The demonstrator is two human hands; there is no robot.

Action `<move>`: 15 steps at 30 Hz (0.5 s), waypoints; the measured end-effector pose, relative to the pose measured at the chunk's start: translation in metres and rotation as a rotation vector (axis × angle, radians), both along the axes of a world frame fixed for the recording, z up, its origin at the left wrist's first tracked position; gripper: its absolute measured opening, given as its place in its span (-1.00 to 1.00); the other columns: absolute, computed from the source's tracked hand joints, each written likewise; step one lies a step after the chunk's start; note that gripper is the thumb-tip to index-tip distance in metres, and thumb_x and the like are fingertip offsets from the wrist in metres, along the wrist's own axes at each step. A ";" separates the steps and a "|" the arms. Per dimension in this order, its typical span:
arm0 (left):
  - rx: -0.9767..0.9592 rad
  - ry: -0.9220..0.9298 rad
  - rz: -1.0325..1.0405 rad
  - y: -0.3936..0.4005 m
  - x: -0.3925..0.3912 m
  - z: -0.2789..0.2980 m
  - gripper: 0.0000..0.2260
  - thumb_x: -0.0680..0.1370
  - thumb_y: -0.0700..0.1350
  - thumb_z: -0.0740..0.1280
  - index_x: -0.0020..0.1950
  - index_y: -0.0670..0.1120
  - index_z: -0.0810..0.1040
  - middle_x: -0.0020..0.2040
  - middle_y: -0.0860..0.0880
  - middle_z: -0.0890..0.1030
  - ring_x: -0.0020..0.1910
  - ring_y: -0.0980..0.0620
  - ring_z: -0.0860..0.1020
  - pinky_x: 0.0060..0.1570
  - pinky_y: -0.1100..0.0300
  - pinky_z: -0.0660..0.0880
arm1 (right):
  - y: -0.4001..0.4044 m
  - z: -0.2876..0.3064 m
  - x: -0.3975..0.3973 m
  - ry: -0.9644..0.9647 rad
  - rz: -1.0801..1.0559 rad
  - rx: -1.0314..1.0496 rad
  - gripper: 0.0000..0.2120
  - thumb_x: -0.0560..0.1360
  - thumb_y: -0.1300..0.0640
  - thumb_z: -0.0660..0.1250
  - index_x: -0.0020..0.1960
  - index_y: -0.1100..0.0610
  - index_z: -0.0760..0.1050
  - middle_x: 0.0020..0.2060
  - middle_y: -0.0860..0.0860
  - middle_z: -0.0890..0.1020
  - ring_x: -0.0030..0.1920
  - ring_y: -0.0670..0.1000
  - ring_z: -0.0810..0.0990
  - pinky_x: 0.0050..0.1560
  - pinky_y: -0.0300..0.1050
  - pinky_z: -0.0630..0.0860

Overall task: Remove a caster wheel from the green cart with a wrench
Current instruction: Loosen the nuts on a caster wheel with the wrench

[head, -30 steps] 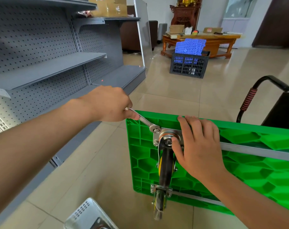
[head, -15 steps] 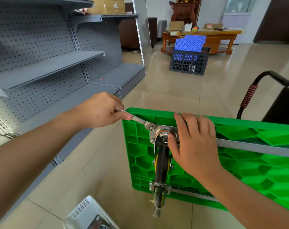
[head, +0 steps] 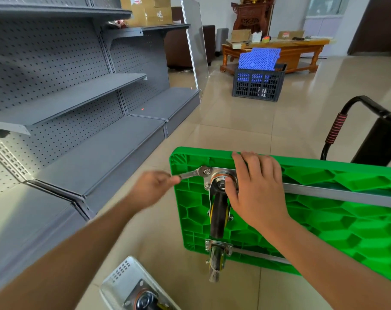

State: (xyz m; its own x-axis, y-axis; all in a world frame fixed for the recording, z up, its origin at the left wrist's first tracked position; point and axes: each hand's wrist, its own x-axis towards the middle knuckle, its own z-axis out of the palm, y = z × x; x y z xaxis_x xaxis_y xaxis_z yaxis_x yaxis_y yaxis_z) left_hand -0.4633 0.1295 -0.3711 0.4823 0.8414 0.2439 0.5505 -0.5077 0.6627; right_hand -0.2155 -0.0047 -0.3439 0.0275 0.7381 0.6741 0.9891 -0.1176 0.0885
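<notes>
Caster wheel (head: 218, 211): black tread, silver plate, bolted to upturned green cart (head: 324, 220) on floor. Left hand (head: 152, 189) gripping wrench (head: 193, 174) on plate bolt; right hand (head: 257, 191) flat, fingers straight, over plate. Dark crate (head: 257, 87) holding blue panels (head: 258, 59).

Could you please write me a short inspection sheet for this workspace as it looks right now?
Surface: glossy beige tile floor.
Job's things: green cart on its edge, underside facing the camera; upper caster wheel on its plate; wrench head on the plate's top-left bolt.
Clutter: loose caster plate on the floor nearby.
Grippers: left hand grips the wrench handle; right hand rests on the cart's edge and the caster plate.
Cables: nothing seen.
Surroundings: grey shelving, dark crate, wooden table.
</notes>
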 end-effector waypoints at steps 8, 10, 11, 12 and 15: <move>-0.253 0.022 0.052 -0.042 0.026 -0.044 -0.56 0.60 0.27 0.13 -0.28 -0.03 0.38 -0.36 0.03 0.46 -0.38 0.09 0.40 -0.28 0.16 0.35 | 0.000 0.003 -0.003 0.010 -0.035 -0.037 -0.46 0.63 -0.12 0.13 0.44 0.23 0.40 0.25 0.18 0.51 0.22 0.23 0.44 0.36 0.20 0.30; -0.263 0.013 -0.053 -0.038 0.020 -0.040 -0.62 0.64 0.24 0.14 -0.20 -0.01 0.42 -0.36 0.10 0.47 -0.38 0.14 0.42 -0.25 0.14 0.39 | 0.002 0.001 -0.003 0.010 -0.030 -0.018 -0.46 0.63 -0.12 0.14 0.43 0.23 0.41 0.24 0.18 0.51 0.22 0.23 0.44 0.36 0.21 0.30; -0.278 0.002 -0.098 -0.037 0.018 -0.040 -0.64 0.66 0.22 0.15 -0.18 0.00 0.44 -0.37 0.13 0.46 -0.39 0.16 0.41 -0.25 0.14 0.39 | 0.002 -0.001 -0.001 0.002 -0.019 -0.004 -0.47 0.63 -0.12 0.14 0.43 0.23 0.42 0.24 0.18 0.51 0.21 0.23 0.44 0.35 0.20 0.30; -0.287 -0.004 -0.126 -0.037 0.016 -0.037 -0.66 0.67 0.20 0.15 -0.17 0.02 0.45 -0.39 0.16 0.46 -0.39 0.19 0.41 -0.26 0.15 0.39 | 0.002 -0.002 0.001 -0.005 -0.007 0.011 -0.47 0.64 -0.11 0.14 0.43 0.23 0.42 0.24 0.18 0.52 0.21 0.22 0.44 0.35 0.20 0.31; -0.248 0.030 -0.103 -0.034 0.010 -0.017 -0.65 0.64 0.20 0.14 -0.21 0.05 0.50 -0.42 0.23 0.49 -0.41 0.25 0.43 -0.27 0.22 0.40 | 0.002 -0.001 0.002 -0.018 -0.001 0.027 -0.48 0.64 -0.10 0.15 0.42 0.23 0.43 0.24 0.18 0.52 0.20 0.23 0.44 0.33 0.19 0.31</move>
State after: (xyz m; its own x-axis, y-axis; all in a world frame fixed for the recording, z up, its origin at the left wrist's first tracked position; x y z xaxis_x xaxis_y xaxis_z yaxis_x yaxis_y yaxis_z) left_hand -0.4535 0.0955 -0.3885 0.5720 0.8200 0.0204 0.5257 -0.3856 0.7582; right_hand -0.2135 -0.0029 -0.3452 0.0156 0.7199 0.6939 0.9873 -0.1208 0.1032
